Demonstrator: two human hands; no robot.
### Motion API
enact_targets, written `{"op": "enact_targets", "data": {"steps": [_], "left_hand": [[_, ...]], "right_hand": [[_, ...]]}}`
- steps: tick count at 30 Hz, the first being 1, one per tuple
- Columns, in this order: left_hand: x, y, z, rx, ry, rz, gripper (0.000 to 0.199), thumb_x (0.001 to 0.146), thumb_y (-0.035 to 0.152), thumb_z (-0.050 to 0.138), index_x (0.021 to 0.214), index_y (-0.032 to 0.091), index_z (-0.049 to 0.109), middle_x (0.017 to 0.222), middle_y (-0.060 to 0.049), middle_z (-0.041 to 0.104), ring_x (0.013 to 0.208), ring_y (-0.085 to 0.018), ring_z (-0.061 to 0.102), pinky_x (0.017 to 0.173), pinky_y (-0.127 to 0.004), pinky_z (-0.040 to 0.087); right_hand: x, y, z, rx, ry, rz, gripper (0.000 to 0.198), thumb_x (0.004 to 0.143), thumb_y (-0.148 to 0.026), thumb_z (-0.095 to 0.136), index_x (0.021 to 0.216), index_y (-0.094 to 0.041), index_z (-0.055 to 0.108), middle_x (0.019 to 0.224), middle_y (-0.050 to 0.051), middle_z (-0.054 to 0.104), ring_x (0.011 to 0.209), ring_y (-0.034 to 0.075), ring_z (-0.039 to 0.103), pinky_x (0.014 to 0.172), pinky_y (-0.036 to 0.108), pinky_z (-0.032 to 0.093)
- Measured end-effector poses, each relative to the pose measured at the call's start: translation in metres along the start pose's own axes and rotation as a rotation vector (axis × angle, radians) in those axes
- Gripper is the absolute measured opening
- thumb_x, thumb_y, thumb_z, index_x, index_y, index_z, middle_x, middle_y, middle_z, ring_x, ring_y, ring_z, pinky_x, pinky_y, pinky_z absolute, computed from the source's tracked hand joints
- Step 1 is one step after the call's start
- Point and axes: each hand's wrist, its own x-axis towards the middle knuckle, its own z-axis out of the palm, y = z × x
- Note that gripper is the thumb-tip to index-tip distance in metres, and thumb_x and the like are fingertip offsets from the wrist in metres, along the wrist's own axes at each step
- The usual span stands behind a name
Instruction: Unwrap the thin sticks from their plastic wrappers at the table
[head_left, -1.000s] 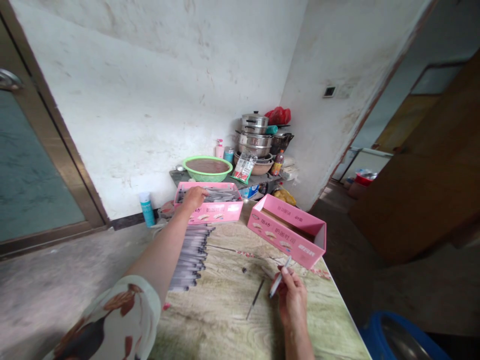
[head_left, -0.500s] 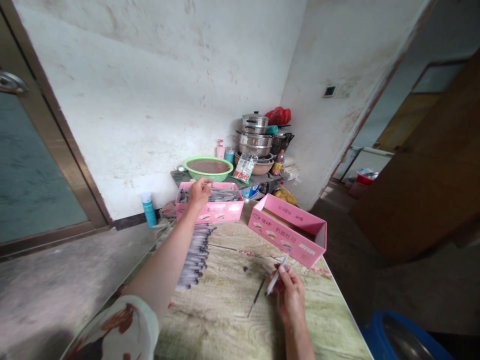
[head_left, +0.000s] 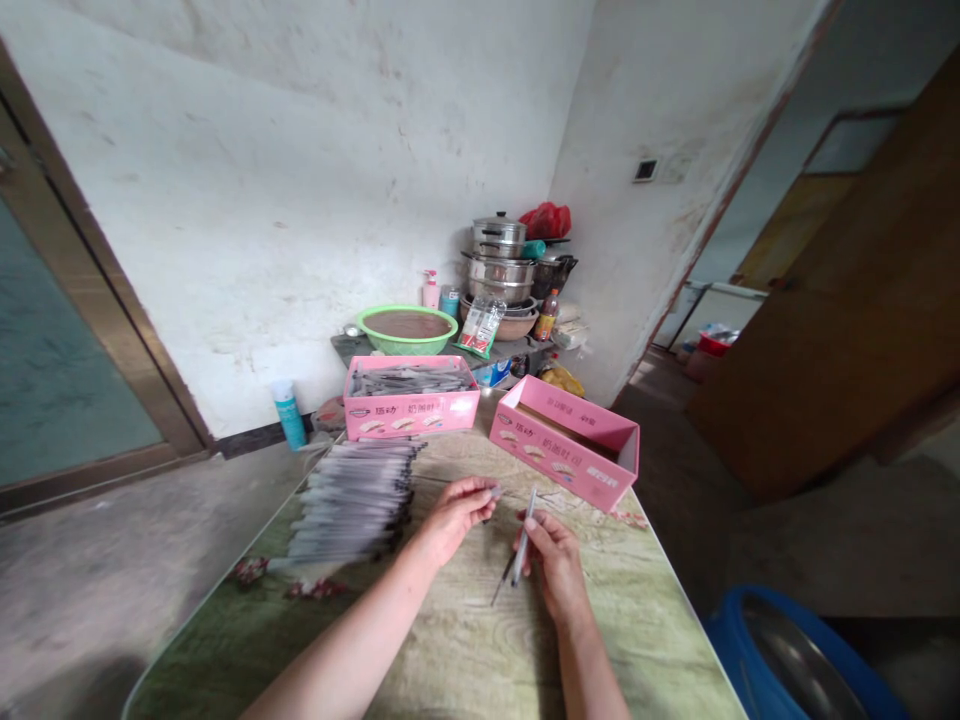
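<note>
My right hand (head_left: 553,560) is closed round a slim white pen (head_left: 524,540), which slants upward between thumb and fingers. Beside it, a thin dark pen refill (head_left: 499,586) lies on the table. My left hand (head_left: 457,518), a little to the left, pinches a small greyish piece (head_left: 496,491) whose kind is too small to tell. Many pens (head_left: 349,500) with dark ends lie in a row left of my left arm. Behind them a pink box (head_left: 411,416) is full of slim greyish pieces. Another pink box (head_left: 562,450) stands beyond my right hand, its floor partly hidden.
A wood-patterned table (head_left: 480,640) bears all this. Behind it, a shelf holds a green basin (head_left: 409,347), stacked steel pots (head_left: 501,275) and bottles. A blue tub (head_left: 780,640) stands at lower right; a spray can (head_left: 289,415) is on the floor at left.
My left hand has come back from above the full pink box to near my right hand, with a small piece between its fingers. The right hand still holds the pen, now more upright.
</note>
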Motion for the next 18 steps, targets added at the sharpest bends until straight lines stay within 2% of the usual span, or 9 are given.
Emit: {"op": "enact_targets", "data": {"steps": [3, 7, 12, 18], "left_hand": [[-0.001, 0.000, -0.006, 0.047, -0.015, 0.049, 0.033, 0.069, 0.033, 0.080, 0.094, 0.014, 0.072, 0.087, -0.007, 0.069, 0.068, -0.009, 0.058, 0.063, -0.021, 0.044], [-0.002, 0.003, -0.012, 0.122, -0.001, 0.122, 0.031, 0.071, 0.040, 0.078, 0.088, 0.016, 0.067, 0.074, -0.001, 0.062, 0.061, -0.008, 0.053, 0.056, -0.021, 0.038], [0.000, 0.007, -0.018, 0.231, -0.007, 0.194, 0.033, 0.078, 0.045, 0.069, 0.087, 0.014, 0.069, 0.063, 0.000, 0.056, 0.057, -0.009, 0.047, 0.056, -0.021, 0.036], [0.001, 0.007, -0.019, 0.245, 0.028, 0.211, 0.034, 0.078, 0.046, 0.069, 0.088, 0.014, 0.070, 0.065, 0.000, 0.056, 0.058, -0.010, 0.048, 0.057, -0.022, 0.037]], "right_hand": [[-0.002, 0.000, 0.001, -0.054, -0.066, 0.026, 0.034, 0.079, -0.047, 0.066, 0.089, -0.014, 0.067, 0.049, -0.003, 0.057, 0.037, 0.007, 0.041, 0.037, 0.020, 0.030], [-0.004, -0.001, 0.003, -0.137, -0.134, 0.030, 0.038, 0.084, -0.050, 0.059, 0.091, -0.014, 0.069, 0.045, -0.004, 0.053, 0.035, 0.008, 0.039, 0.038, 0.021, 0.027], [-0.005, -0.003, 0.003, -0.298, -0.179, -0.038, 0.040, 0.086, -0.052, 0.055, 0.086, -0.015, 0.071, 0.039, -0.007, 0.042, 0.035, 0.007, 0.026, 0.041, 0.024, 0.016], [-0.008, -0.005, 0.007, -0.365, -0.229, -0.025, 0.039, 0.085, -0.053, 0.056, 0.072, -0.018, 0.068, 0.040, -0.008, 0.038, 0.040, 0.007, 0.022, 0.045, 0.026, 0.013]]}}
